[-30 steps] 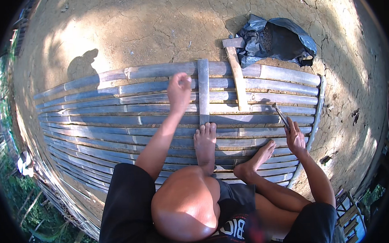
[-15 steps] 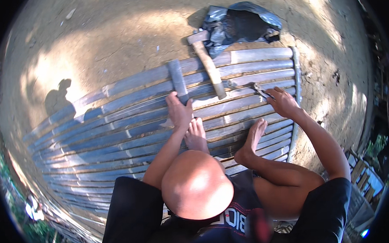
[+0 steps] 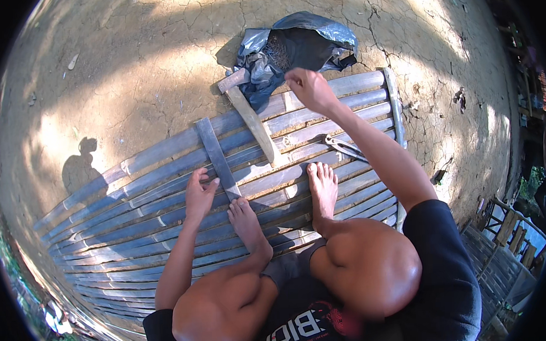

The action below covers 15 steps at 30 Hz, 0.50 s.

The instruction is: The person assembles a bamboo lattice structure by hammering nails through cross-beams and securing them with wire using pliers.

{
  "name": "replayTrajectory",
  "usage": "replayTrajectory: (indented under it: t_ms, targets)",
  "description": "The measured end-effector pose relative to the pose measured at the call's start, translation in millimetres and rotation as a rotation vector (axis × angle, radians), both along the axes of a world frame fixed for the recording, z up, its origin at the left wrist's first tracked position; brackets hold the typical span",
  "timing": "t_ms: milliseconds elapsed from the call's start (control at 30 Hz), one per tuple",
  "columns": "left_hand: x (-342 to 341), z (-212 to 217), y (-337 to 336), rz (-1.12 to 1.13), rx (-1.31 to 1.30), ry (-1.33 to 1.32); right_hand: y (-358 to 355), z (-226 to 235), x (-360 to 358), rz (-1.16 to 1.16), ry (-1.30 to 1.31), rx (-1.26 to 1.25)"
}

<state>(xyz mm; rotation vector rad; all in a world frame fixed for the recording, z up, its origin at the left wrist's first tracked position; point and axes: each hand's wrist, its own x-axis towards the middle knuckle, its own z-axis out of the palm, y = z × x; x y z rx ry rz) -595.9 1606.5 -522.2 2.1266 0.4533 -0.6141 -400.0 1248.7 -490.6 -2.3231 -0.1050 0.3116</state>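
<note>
My left hand [image 3: 201,194] is open, fingers loosely apart, beside a flat grey bar [image 3: 216,153] lying across the bamboo slats. At the near edge of a black plastic bag [image 3: 331,29], my right hand [image 3: 312,92] hovers with its fingers curled closed; whatever they may hold is hidden. Inside the bag is a clump of thin, dark, nail-like pieces [image 3: 275,51]. A hammer [image 3: 251,124] with a wooden handle rests between my hands, its head against the bag. Beneath my right forearm lie pliers [image 3: 344,146], their handles partly hidden by the arm.
The slatted bamboo platform [image 3: 159,212] has gaps between its strips and a crosspiece [image 3: 395,113] at the right end. My bare feet [image 3: 323,183] are on it, close to the tools. Cracked earth [image 3: 159,72] surrounds it, and wooden pieces [image 3: 512,236] stand at the lower right.
My right hand has left the pliers on the slats and moved up and left to the bag. My left hand has let go of the grey bar. My right foot has shifted.
</note>
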Motion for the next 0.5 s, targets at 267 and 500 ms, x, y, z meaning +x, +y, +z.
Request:
replayTrajectory:
  t_ms: [267, 500]
  targets:
    - [-30, 8, 8, 0.172, -0.059, 0.053, 9, -53, 93, 0.021, -0.033, -0.167]
    - [-61, 16, 12, 0.255, -0.041, 0.069, 29, -77, 93, 0.108, -0.123, -0.194]
